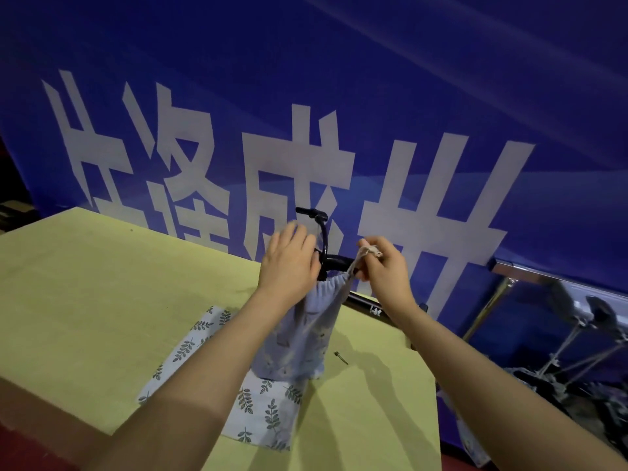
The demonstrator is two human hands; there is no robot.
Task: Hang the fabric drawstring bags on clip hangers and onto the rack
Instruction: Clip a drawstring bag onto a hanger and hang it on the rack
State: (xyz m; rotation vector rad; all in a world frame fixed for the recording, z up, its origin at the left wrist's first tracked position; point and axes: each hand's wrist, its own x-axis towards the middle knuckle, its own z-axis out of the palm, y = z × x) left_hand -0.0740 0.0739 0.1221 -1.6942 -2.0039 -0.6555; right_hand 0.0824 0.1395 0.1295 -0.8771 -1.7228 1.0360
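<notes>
Mid-frame, left hand [289, 263] grips black hanger [324, 239] w/ pale bag [306, 334] hanging; right hand [387, 270] pinches drawstring [368, 253].

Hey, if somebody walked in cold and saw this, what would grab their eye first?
Probably the blue banner with huge white characters filling the background. Next, at centre, the two hands raised over the yellow table: the left hand at a black hanger, the right hand pinching the drawstring of a pale bag. A leaf-print bag lies flat beneath.

Dim, bluish light; soft arm shadows fall on the surface [85, 283]. Straight lines bend at edges, and corners darken.
</notes>
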